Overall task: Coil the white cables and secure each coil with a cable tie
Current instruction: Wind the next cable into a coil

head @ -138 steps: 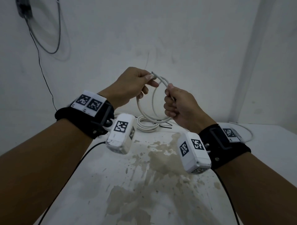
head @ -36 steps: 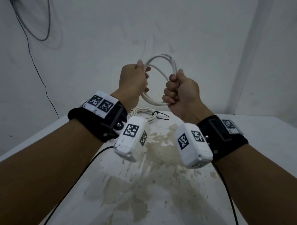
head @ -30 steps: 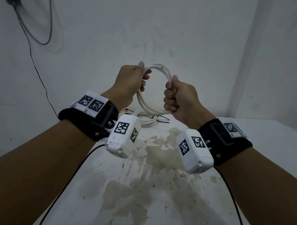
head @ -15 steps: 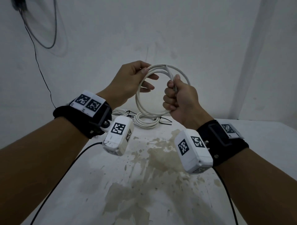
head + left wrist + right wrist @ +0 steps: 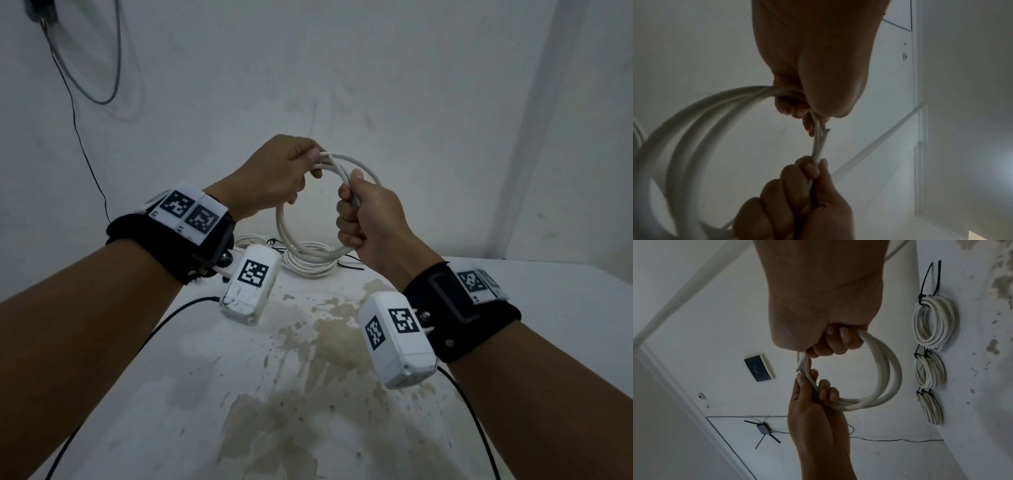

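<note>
Three tied white cable coils (image 5: 932, 322) at the stained white table's (image 5: 548, 308) far edge, a fourth round white coil (image 5: 308, 219) untied, gripped by left hand (image 5: 274, 178) and right hand (image 5: 366, 219).

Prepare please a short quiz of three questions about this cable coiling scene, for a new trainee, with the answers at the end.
1. True or false: the right hand holds a cable tie.
2. How many finished coils, each bound with a black tie, lie on the table in the right wrist view?
A. one
B. three
C. five
3. Fill in: the left hand pinches the held coil near its ____.

Key
1. False. It grips only the white coil; no tie is on this coil yet.
2. B. Three: first, second, third.
3. Top, where the free cable end sticks out.
</note>
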`<state>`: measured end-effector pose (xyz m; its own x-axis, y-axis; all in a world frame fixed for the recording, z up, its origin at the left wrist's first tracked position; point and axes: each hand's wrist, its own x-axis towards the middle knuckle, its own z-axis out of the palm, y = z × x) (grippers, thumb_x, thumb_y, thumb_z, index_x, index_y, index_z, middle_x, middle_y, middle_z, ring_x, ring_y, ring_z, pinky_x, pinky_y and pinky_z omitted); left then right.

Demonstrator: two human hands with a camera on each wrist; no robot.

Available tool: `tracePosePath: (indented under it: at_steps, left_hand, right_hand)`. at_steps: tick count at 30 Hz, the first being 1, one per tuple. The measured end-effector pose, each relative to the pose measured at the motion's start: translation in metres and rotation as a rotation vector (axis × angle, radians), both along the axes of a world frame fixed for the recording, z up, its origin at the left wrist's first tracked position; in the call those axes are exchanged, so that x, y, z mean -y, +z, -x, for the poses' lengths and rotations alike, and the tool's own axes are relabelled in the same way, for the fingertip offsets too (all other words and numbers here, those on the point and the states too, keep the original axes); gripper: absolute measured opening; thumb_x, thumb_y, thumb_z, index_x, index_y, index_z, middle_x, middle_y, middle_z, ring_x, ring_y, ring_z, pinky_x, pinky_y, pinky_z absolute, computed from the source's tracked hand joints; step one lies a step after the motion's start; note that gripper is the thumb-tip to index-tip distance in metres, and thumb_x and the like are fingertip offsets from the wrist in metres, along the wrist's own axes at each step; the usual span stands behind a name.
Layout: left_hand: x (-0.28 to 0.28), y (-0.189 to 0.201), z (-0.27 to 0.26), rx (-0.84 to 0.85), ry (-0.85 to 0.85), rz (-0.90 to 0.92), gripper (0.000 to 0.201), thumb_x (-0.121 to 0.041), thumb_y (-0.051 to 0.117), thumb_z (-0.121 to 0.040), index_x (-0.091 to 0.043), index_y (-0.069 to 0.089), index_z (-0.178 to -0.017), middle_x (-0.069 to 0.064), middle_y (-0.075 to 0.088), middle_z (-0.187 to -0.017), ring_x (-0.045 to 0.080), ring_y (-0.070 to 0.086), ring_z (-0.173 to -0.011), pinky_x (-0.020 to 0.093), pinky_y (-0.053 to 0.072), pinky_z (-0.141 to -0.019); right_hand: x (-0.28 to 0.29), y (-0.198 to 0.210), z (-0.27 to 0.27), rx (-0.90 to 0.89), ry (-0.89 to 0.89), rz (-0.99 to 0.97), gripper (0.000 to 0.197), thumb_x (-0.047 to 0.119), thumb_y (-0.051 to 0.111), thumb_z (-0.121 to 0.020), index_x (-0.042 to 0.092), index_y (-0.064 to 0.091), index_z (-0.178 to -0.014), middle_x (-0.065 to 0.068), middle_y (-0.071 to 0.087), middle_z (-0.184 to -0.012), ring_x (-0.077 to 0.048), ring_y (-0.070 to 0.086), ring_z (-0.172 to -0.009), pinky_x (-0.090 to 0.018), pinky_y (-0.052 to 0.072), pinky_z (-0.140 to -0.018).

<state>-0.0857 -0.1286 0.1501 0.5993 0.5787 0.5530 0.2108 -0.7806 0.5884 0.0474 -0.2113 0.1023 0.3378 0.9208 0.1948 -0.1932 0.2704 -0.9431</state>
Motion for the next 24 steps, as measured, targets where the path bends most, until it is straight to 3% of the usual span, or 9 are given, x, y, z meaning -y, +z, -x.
tracePosePath:
  at_steps: [4, 8, 12, 15, 17, 18, 20, 22, 24]
  left_hand:
    - [0.003, 0.003, 0.001, -0.026, -0.052, -0.033, 0.029, -0.028, 0.046, -0.104, -0.013, 0.071, -0.098, -0.011, 0.052, -0.063, 0.005, 0.037, -0.05, 0.02, 0.03, -0.049]
    - [-0.002, 0.0, -0.004, 0.003, 0.067, -0.263, 0.028, -0.039, 0.06, -0.097, -0.016, 0.076, -0.1, -0.019, 0.055, -0.053, -0.002, 0.048, -0.051, 0.011, 0.031, -0.053]
    - [-0.007, -0.007, -0.005, 0.117, 0.069, -0.196, 0.028, -0.037, 0.06, -0.097, -0.014, 0.076, -0.093, -0.014, 0.045, -0.049, 0.003, 0.04, -0.049, 0.015, 0.03, -0.053]
    - [-0.006, -0.009, -0.006, 0.163, 0.061, -0.139, 0.032, -0.037, 0.06, -0.097, -0.01, 0.076, -0.091, -0.007, 0.037, -0.053, 0.005, 0.032, -0.047, 0.017, 0.027, -0.05]
    - [-0.006, -0.008, -0.006, 0.154, 0.059, -0.119, 0.032, -0.038, 0.06, -0.097, -0.011, 0.076, -0.091, -0.004, 0.035, -0.055, 0.005, 0.03, -0.047, 0.016, 0.027, -0.049]
    - [-0.005, -0.008, -0.006, 0.142, 0.059, -0.12, 0.031, -0.038, 0.06, -0.097, -0.012, 0.077, -0.091, -0.002, 0.036, -0.056, 0.005, 0.03, -0.047, 0.015, 0.027, -0.048]
    - [-0.004, -0.007, -0.006, 0.134, 0.059, -0.12, 0.031, -0.038, 0.06, -0.097, -0.013, 0.077, -0.091, 0.003, 0.037, -0.058, 0.006, 0.03, -0.047, 0.015, 0.027, -0.048]
    - [-0.006, -0.007, -0.006, 0.151, 0.078, -0.124, 0.033, -0.039, 0.06, -0.097, -0.011, 0.077, -0.092, 0.006, 0.037, -0.059, 0.005, 0.03, -0.047, 0.015, 0.027, -0.048]
    - [-0.007, -0.008, -0.006, 0.178, 0.1, -0.129, 0.035, -0.041, 0.059, -0.097, -0.012, 0.078, -0.092, 0.016, 0.042, -0.059, 0.005, 0.036, -0.051, 0.018, 0.031, -0.053]
  right_hand:
    - [-0.001, 0.002, 0.004, 0.053, -0.02, 0.004, 0.043, 0.04, 0.036, -0.106, 0.019, 0.044, -0.069, 0.006, 0.029, -0.051, -0.01, 0.018, -0.042, -0.023, 0.014, -0.042]
    - [-0.002, 0.004, 0.009, 0.144, -0.024, -0.034, 0.042, 0.04, 0.036, -0.106, 0.016, 0.047, -0.074, 0.005, 0.031, -0.051, -0.01, 0.022, -0.041, -0.023, 0.019, -0.041]
    - [0.0, 0.005, 0.008, 0.254, -0.107, -0.054, 0.049, 0.039, 0.035, -0.107, 0.006, 0.064, -0.086, 0.001, 0.044, -0.051, -0.014, 0.041, -0.04, -0.026, 0.041, -0.044]
    - [-0.001, 0.007, 0.001, 0.411, -0.46, -0.072, 0.047, 0.039, 0.042, -0.103, 0.008, 0.069, -0.08, -0.002, 0.066, -0.061, -0.022, 0.064, -0.054, -0.035, 0.057, -0.06]
    - [-0.004, 0.008, -0.01, 0.616, -0.833, -0.121, 0.035, 0.037, 0.048, -0.098, 0.014, 0.063, -0.076, 0.0, 0.07, -0.072, -0.023, 0.067, -0.073, -0.035, 0.053, -0.072]
    - [-0.004, 0.011, -0.015, 0.683, -0.935, -0.163, 0.029, 0.036, 0.05, -0.097, 0.017, 0.061, -0.079, 0.002, 0.07, -0.082, -0.022, 0.065, -0.083, -0.033, 0.049, -0.077]
    - [-0.007, 0.02, -0.023, 0.786, -0.844, -0.163, 0.024, 0.036, 0.048, -0.098, 0.022, 0.064, -0.087, 0.001, 0.069, -0.095, -0.021, 0.063, -0.094, -0.037, 0.048, -0.085]
    - [-0.007, 0.027, -0.026, 0.768, -0.576, -0.109, 0.033, 0.03, 0.048, -0.101, 0.021, 0.069, -0.077, 0.003, 0.071, -0.08, -0.015, 0.066, -0.079, -0.036, 0.053, -0.082]
    - [-0.004, 0.03, -0.03, 0.743, -0.458, -0.116, 0.033, 0.025, 0.054, -0.1, 0.018, 0.071, -0.072, 0.004, 0.068, -0.065, -0.009, 0.062, -0.059, -0.031, 0.056, -0.07]
